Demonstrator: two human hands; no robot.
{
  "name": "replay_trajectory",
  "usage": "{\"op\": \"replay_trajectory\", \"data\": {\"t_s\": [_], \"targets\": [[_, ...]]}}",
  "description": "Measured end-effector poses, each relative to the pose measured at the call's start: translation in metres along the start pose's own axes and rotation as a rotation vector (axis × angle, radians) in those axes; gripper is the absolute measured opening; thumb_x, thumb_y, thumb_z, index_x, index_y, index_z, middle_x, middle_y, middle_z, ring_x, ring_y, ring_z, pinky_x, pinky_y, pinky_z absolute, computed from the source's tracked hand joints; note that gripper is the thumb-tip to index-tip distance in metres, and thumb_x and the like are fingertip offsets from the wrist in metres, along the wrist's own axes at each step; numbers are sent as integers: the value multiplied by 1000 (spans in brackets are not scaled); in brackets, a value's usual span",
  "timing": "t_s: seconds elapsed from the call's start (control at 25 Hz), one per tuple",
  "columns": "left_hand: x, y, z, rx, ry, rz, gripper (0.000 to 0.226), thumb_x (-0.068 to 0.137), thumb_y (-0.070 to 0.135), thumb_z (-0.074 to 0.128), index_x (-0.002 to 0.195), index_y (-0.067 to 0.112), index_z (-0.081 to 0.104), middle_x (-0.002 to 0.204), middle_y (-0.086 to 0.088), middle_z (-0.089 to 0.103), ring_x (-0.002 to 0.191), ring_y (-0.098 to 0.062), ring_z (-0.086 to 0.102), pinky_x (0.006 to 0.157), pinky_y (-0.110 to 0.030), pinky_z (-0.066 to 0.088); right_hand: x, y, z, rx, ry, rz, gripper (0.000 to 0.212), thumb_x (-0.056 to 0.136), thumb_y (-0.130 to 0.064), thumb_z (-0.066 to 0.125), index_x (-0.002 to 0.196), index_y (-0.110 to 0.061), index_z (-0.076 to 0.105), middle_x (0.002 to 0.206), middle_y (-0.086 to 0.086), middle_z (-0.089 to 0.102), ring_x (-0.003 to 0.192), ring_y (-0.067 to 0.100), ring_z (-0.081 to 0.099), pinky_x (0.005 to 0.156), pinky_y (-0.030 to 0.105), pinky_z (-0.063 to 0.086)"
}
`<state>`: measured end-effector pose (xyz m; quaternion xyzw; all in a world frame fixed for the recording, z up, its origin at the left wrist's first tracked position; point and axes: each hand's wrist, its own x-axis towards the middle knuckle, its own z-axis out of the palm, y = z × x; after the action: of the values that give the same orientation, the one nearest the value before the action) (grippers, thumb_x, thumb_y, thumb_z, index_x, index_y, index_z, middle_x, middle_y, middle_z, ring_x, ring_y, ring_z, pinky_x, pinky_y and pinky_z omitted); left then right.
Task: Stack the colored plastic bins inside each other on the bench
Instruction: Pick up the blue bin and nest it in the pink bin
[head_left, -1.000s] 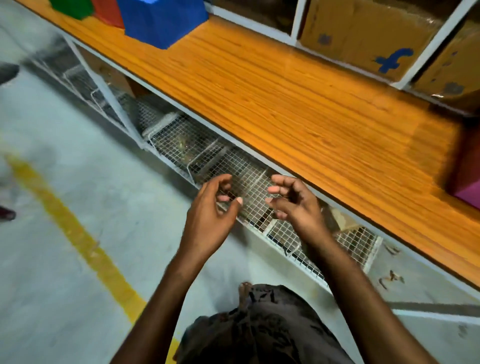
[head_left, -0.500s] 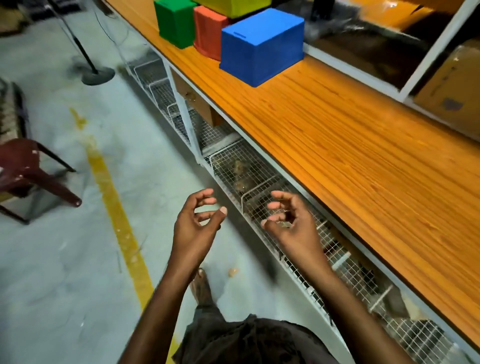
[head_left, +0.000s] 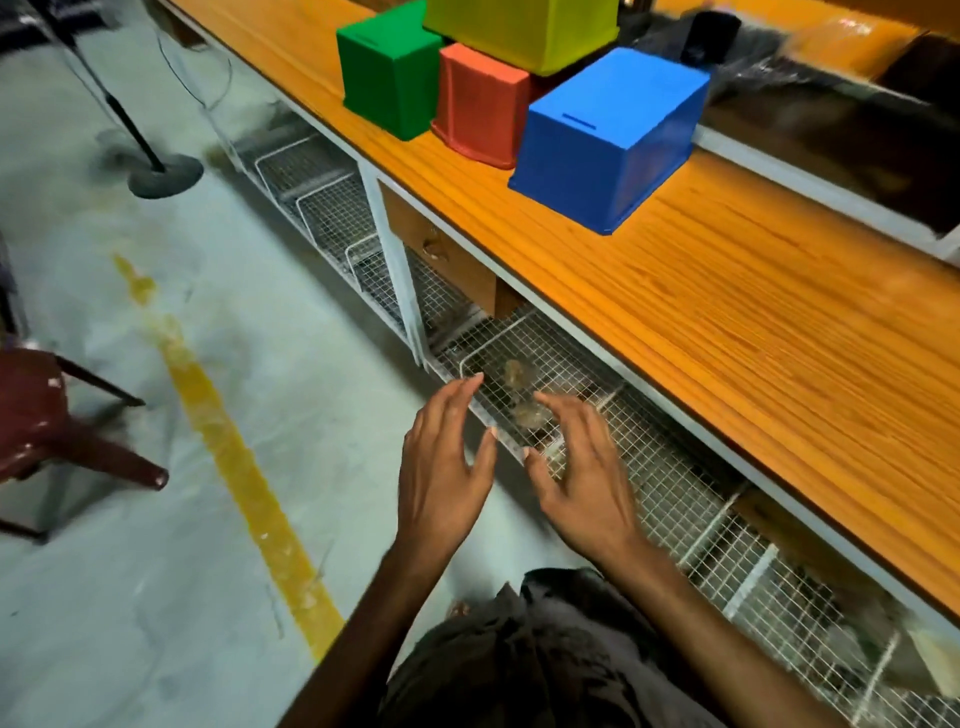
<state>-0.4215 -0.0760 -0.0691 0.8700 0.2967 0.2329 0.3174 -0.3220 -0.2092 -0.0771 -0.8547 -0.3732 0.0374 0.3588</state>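
Blue bin (head_left: 608, 140): upside down on the bench (head_left: 727, 322), nearest of the group to you, one corner close to the front edge. Red bin (head_left: 480, 104): upside down, just beside the blue one on its left, the two touching or nearly so. Green bin (head_left: 387, 73): upside down, against the red one's far side, last in the row. Yellow bin (head_left: 524, 28): upside down, resting on top of the red one; its upper part is cut off by the frame edge, and you cannot tell whether it also bears on the green. None is nested inside another. Left hand (head_left: 441, 467): held out in front of you below the bench edge, over the floor (head_left: 130, 545), fingers straight and spread, thumb out, palm turned inward; it holds nothing and touches nothing. Right hand (head_left: 582, 478): level with the left and close beside it, palm facing the left palm, fingers extended and slightly fanned, empty; it hangs in front of the wire baskets (head_left: 675, 493) under the bench, and contact with the mesh cannot be told. Both hands are well apart from the bins. Also present: a wooden drawer (head_left: 441, 260) under the bench top, a yellow line (head_left: 234, 467) painted on the floor, a dark red chair (head_left: 31, 415) at your left, a round-based stand (head_left: 163, 174) farther off.
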Motion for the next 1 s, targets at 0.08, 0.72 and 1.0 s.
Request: {"op": "replay_trajectory", "data": {"t_s": [0.08,0.72,1.0], "targets": [[21,-21,3,-57,-40,-26,59,96,28,63,151,35,41,149,10,45,136,-12,47,103,-32,46,19,2,20,-31,-22,19,61,92,-32,57,150,-29,39,140,-4,46,116,4,46,84,30,54],[360,-42,33,-307,-188,163,52,90,21,71,136,38,55,129,18,57,118,-1,58,82,-24,54,319,26,33,168,548,201,55,89,-13,73,140,-19,54,135,2,51,118,17,57,88,40,56],[512,-24,75,-459,-272,294,54,87,21,77,137,26,57,132,10,62,120,-3,58,95,-25,50,407,55,-3,-16,826,290,58,87,-22,76,139,-19,51,139,1,50,131,27,53,100,53,50]]}}
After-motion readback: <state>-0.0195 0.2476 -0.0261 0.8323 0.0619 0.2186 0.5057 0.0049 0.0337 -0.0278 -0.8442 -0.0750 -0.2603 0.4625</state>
